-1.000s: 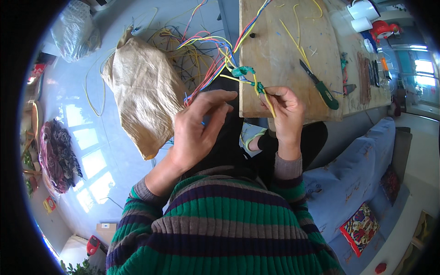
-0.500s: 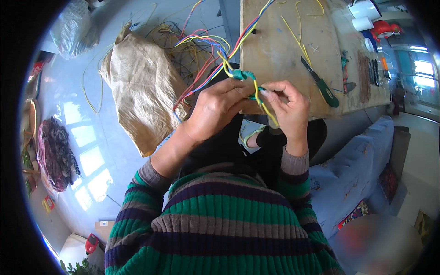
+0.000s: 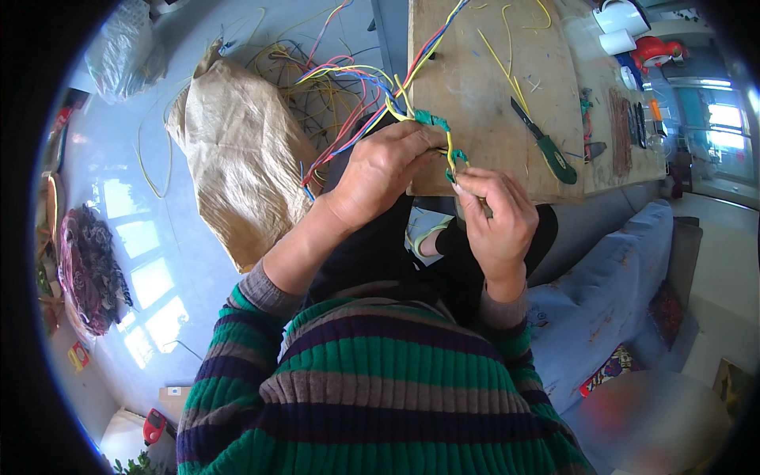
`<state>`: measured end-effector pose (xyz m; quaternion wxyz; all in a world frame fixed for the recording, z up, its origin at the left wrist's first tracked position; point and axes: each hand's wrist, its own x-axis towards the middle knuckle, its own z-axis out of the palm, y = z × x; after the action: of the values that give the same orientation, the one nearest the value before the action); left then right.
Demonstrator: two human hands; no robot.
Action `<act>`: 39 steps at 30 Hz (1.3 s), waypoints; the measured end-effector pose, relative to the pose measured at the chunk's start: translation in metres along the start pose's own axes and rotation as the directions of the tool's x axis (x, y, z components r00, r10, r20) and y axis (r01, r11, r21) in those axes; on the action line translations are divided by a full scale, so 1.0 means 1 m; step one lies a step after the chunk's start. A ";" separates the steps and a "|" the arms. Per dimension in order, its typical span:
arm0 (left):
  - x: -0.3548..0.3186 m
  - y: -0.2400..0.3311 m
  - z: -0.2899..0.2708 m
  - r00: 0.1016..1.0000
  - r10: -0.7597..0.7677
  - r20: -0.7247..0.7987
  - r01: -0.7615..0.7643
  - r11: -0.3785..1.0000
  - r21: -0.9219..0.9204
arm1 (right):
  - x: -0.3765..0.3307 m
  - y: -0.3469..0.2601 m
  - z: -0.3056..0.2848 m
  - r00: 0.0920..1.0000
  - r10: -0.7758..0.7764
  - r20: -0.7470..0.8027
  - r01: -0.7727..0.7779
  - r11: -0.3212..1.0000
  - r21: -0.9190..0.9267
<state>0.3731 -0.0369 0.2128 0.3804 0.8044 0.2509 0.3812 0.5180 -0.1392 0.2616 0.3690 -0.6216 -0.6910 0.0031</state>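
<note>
Over my lap, close to the table's near-left edge, my left hand (image 3: 384, 170) is closed around a bundle of red, blue and yellow wires (image 3: 378, 93). Green tape (image 3: 431, 119) wraps part of the bundle just beyond its fingers. A yellow wire (image 3: 450, 142) bends out of that wrap toward my right hand (image 3: 499, 218). The thumb and forefinger there pinch a loose green tape end (image 3: 452, 174) beside the yellow wire. My right fingers hide the wire's far end, and my left palm hides part of the bundle.
The wooden table (image 3: 483, 95) bears a green-handled utility knife (image 3: 545, 144), yellow wire scraps (image 3: 504, 65) and white mugs (image 3: 617, 28). To the left, a tan sack (image 3: 237, 150) lies by tangled wires (image 3: 313, 87) on the shiny floor. A cloth-covered seat (image 3: 602, 277) stands at right.
My right hand has shifted down and slightly right, drawing the green tape end along. The yellow wire's lower end, visible before below the fingers, is now hidden. My left hand keeps its grip.
</note>
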 end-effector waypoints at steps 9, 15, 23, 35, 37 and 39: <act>-0.001 -0.002 0.000 0.998 0.022 -0.065 -0.016 0.995 0.102 | -0.026 0.005 0.016 0.996 -0.010 -0.090 0.010 1.000 0.001; -0.006 0.000 -0.002 0.991 -0.001 -0.130 0.013 0.996 0.094 | -0.024 0.016 0.019 0.989 -0.083 -0.123 0.065 0.988 -0.143; -0.006 0.004 -0.008 0.985 -0.066 -0.158 0.069 0.998 0.011 | -0.027 0.010 0.040 0.930 0.312 -0.193 -0.273 0.940 0.203; 0.004 0.013 -0.022 0.994 -0.006 0.105 0.006 1.000 -0.004 | 0.039 0.026 -0.004 0.924 0.382 -0.002 -0.288 0.702 0.651; 0.005 0.010 -0.017 0.999 -0.015 0.028 0.014 0.999 0.043 | 0.029 0.009 -0.013 0.927 0.369 -0.058 -0.277 0.783 0.557; 0.009 0.009 -0.015 0.999 -0.038 -0.037 0.040 0.998 0.054 | 0.011 -0.008 -0.026 0.946 0.324 -0.027 -0.292 0.882 0.370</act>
<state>0.3671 -0.0296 0.2301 0.3610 0.8025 0.2838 0.3809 0.5248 -0.1433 0.2900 0.5018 -0.6445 -0.5539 0.1613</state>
